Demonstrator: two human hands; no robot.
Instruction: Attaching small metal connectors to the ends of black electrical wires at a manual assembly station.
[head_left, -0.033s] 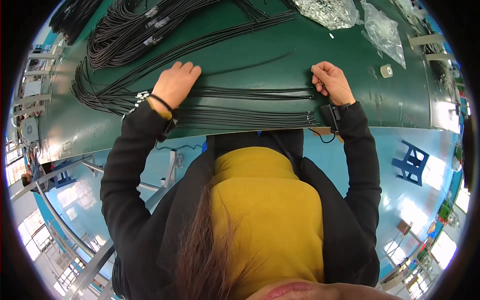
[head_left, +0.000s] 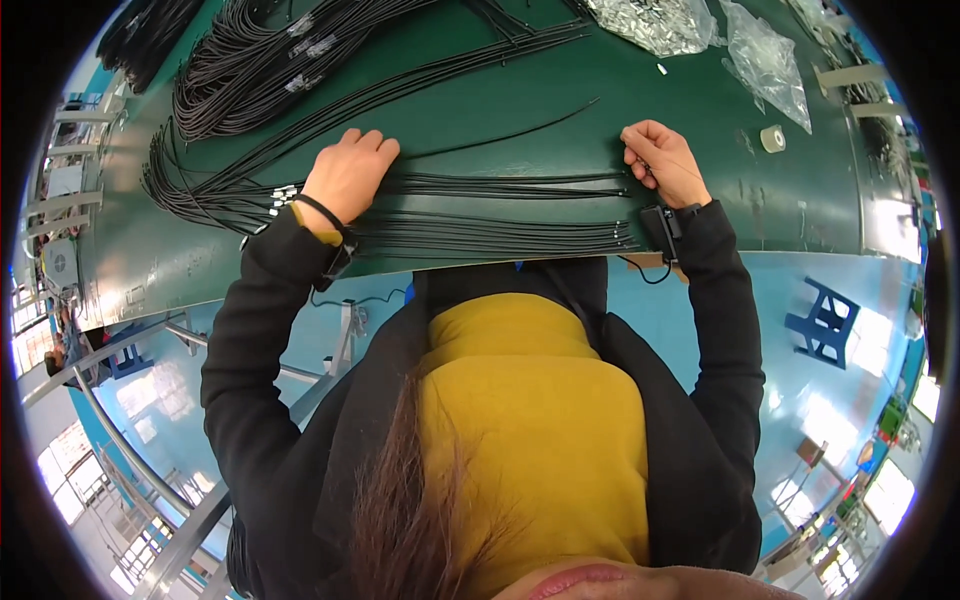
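Note:
My left hand is closed around a single black cable, whose free end curves up and to the right over the table. Below it lie two rows of black cables, side by side, with their ends toward the right. White tags or fittings sit on cables by my left wrist. My right hand is pinched shut beyond the cable ends, apart from the held cable's tip. Whatever is between its fingers is too small to name.
A thick coil of black cables lies at the far left of the green table. At the far right are a bag of small silvery parts, a crumpled clear bag and a small white roll. A blue stool stands on the floor.
The held cable, blurred before, now shows sharply, its free end slightly farther up and right. My left hand has shifted very slightly; the right hand hardly moved.

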